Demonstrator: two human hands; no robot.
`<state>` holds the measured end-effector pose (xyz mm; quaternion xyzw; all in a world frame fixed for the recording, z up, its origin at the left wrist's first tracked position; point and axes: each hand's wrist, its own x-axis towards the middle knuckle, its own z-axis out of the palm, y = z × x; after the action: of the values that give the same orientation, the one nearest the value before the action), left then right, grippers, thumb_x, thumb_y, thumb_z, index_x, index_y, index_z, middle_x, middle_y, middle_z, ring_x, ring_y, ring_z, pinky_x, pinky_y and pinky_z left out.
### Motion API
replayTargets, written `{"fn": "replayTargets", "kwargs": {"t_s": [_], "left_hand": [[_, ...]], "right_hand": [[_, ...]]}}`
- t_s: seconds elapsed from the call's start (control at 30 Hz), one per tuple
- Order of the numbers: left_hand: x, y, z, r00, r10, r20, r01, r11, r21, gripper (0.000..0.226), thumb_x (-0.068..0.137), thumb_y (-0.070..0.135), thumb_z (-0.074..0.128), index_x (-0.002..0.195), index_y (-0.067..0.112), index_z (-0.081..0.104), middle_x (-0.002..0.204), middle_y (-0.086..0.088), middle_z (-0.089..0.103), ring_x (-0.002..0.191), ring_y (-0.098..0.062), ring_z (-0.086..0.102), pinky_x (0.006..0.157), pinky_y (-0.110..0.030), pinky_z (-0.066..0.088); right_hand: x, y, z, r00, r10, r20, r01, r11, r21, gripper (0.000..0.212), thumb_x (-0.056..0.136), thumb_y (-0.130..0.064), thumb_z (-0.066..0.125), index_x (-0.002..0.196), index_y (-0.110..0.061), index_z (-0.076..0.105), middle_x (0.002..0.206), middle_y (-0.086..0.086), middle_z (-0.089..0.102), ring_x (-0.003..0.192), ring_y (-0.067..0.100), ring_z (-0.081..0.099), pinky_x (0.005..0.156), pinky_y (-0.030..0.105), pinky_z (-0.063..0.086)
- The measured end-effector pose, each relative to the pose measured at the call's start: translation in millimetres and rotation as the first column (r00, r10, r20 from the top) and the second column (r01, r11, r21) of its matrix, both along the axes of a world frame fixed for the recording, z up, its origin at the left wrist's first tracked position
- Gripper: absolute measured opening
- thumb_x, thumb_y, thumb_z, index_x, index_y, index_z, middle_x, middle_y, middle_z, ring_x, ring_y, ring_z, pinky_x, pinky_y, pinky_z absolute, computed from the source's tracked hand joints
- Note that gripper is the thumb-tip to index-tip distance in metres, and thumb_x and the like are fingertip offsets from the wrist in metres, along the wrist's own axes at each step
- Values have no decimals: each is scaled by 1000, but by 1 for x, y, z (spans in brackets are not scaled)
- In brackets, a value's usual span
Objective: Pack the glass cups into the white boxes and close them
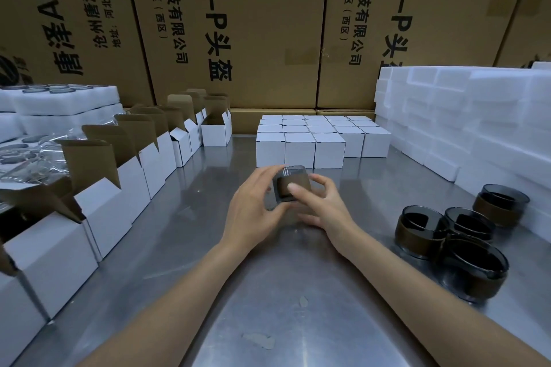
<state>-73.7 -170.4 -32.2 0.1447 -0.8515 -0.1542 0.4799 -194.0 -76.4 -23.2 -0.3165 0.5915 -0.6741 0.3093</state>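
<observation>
Cartons [268, 24]: large brown printed ones wall the back.
Table [268, 307]: metal surface underneath everything.
Foam blocks [465, 116]: stacked white at right.
Open white boxes [125, 182]: a row along the left, flaps up.
Closed white boxes [298, 146]: grouped at centre back.
Glass cups [453, 244]: four stand at right, brown-banded.
Left hand [256, 205]: grasps the held cup [293, 185] mid-table.
Right hand [322, 202]: fingers curled on that cup.

Dim, even overhead lighting with a cool cast. Soft glare streaks run along the steel table [268, 292] from 6 toward 12 o'clock, and faint shadows lie under both forearms. Wide-angle distortion bows the cardboard cartons [262, 24] at 12 o'clock. White foam blocks [477, 116] at 3 o'clock look washed out; overall sharpness is slightly soft.
</observation>
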Motion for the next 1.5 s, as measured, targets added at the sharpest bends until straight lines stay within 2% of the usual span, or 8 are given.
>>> {"fn": "replayTargets", "kwargs": {"t_s": [0.23,0.37,0.53,0.73,0.9,1.1,1.37,1.5], "left_hand": [[-2,-5,-1,998,-4,-69,23,962,274,59,74,34,80,126,35,52,116,31,53,84,-2,62,80,-23,48],[-3,-6,-3,998,-58,36,44,950,311,65,78,31,77,136,33,47,125,19,56,96,-6,61,87,-29,49],[-3,-3,-2,993,-87,74,59,947,317,69,80,31,73,141,30,43,118,16,58,75,-7,52,74,-26,51],[1,-2,2,982,-188,23,154,865,477,60,76,31,47,136,34,47,113,14,60,82,-13,60,76,-24,52],[0,-1,2,981,-189,35,138,817,559,29,83,39,43,112,39,50,113,4,67,94,-12,65,90,-44,51],[1,-1,0,964,-173,201,47,858,512,24,78,40,43,102,36,43,107,14,61,94,-10,61,88,-42,49],[1,-7,-1,985,-87,147,-25,776,630,17,80,32,33,83,29,50,87,-5,64,88,-29,59,80,-47,48],[-2,-14,-2,992,-15,122,-67,767,638,29,95,16,37,73,19,57,77,3,63,81,-20,57,77,-36,45]], "right_hand": [[-15,7,13,928,312,203,-331,942,65,34,92,-38,52,117,-17,62,116,3,70,103,16,68,78,28,49],[-11,6,6,975,195,109,-190,980,-56,23,87,-24,66,108,-16,64,108,6,70,96,16,70,78,26,54],[2,0,-4,983,-103,-154,97,994,-47,55,70,-23,84,119,-18,57,116,0,62,106,15,63,92,35,53],[2,-2,-7,952,-140,-272,119,989,-90,68,68,-17,86,124,-18,47,120,0,55,110,14,57,90,26,51],[5,-4,-10,874,-92,-477,96,995,-15,69,70,-18,83,115,-26,31,114,-6,47,102,7,50,72,2,40],[5,-4,-13,769,-13,-639,133,981,140,77,70,-23,80,126,-20,26,118,-2,40,105,15,48,86,28,45],[8,-6,-15,695,58,-717,133,969,207,82,64,-35,81,127,-25,30,127,-3,41,112,16,50,93,35,46],[10,-7,-14,745,120,-656,62,967,248,92,56,-56,77,129,-33,27,127,-7,45,115,12,51,97,37,45]]}}
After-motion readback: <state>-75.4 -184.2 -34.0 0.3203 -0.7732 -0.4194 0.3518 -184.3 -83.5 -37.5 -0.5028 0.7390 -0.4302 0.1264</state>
